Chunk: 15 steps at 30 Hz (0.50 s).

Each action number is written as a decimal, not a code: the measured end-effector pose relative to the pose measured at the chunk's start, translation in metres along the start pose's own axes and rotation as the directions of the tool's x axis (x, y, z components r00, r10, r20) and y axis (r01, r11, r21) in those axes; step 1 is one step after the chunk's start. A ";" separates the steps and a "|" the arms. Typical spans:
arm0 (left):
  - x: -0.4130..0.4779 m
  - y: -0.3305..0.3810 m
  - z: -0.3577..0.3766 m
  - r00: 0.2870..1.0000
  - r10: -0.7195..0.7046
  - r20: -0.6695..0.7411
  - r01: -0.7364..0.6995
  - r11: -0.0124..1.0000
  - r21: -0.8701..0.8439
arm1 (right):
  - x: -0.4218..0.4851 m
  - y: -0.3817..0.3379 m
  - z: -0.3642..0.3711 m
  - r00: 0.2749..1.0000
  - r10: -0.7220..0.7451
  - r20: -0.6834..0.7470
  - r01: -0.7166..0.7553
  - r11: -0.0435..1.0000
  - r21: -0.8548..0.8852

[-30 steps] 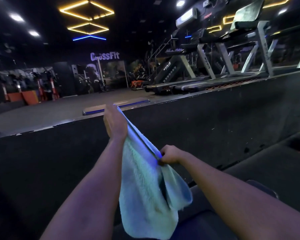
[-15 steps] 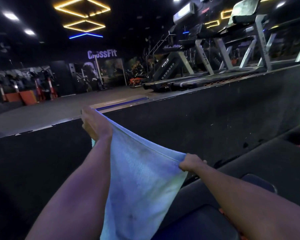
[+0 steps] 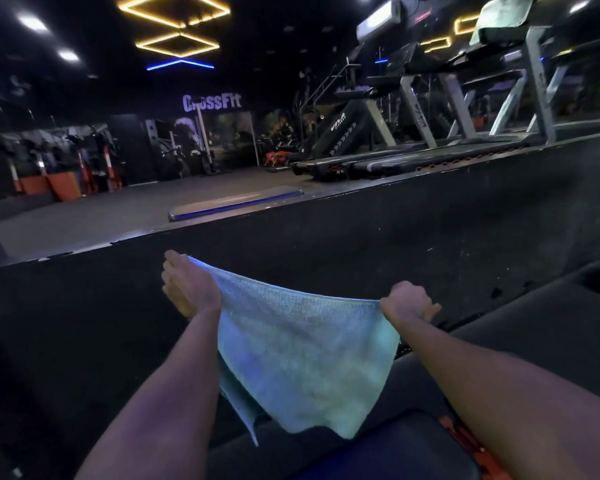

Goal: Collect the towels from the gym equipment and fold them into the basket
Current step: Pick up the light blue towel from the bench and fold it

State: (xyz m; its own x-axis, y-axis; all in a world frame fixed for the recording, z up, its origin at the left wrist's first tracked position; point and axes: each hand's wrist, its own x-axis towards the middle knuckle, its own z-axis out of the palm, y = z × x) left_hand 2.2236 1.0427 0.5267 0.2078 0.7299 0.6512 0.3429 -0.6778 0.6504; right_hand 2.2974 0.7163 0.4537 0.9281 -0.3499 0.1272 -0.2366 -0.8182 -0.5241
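A light blue-green towel (image 3: 302, 362) hangs spread out in front of me, held by its top edge. My left hand (image 3: 187, 289) pinches the upper left corner. My right hand (image 3: 407, 304) grips the upper right corner. The towel's lower part hangs loose over a dark padded bench (image 3: 395, 452). A second, green towel (image 3: 499, 15) is draped over the console of a treadmill (image 3: 520, 81) at the far upper right. No basket is in view.
A black raised platform wall (image 3: 361, 244) runs across in front of me. A row of treadmills stands on top at the right. A flat step board (image 3: 236, 204) lies on the gym floor beyond. Racks and orange boxes (image 3: 63, 185) line the far left.
My hands have moved apart, stretching the bunched towel flat between them. The left hand went down and left, the right hand went right and lower.
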 end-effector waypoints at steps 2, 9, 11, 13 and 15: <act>0.001 -0.001 0.001 1.000 -0.016 -0.010 0.016 1.000 -0.018 | 0.000 -0.002 0.003 0.999 -0.008 -0.051 0.006 0.999 -0.040; 0.007 -0.006 0.001 0.996 -0.023 -0.091 0.011 0.992 -0.126 | 0.008 -0.003 0.001 0.990 0.123 -0.069 -0.103 0.967 0.235; 0.009 -0.008 -0.001 0.982 -0.036 -0.187 -0.009 0.973 -0.232 | 0.005 -0.008 -0.004 0.974 0.162 -0.157 -0.048 0.831 0.554; 0.013 -0.005 -0.008 0.961 -0.022 -0.276 -0.064 0.952 -0.300 | 0.001 -0.013 -0.013 0.949 0.197 -0.245 0.054 0.663 0.746; 0.017 0.002 -0.016 0.956 -0.020 -0.291 -0.064 0.959 -0.277 | 0.002 -0.023 -0.024 0.931 0.235 -0.281 0.068 0.643 0.763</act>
State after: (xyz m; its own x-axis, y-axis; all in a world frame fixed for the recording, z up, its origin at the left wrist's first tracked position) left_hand 2.2132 1.0521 0.5449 -0.0752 0.6860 0.7237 0.0617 -0.7211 0.6900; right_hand 2.2975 0.7241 0.4861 0.7276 -0.6457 0.2318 0.1302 -0.2018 -0.9707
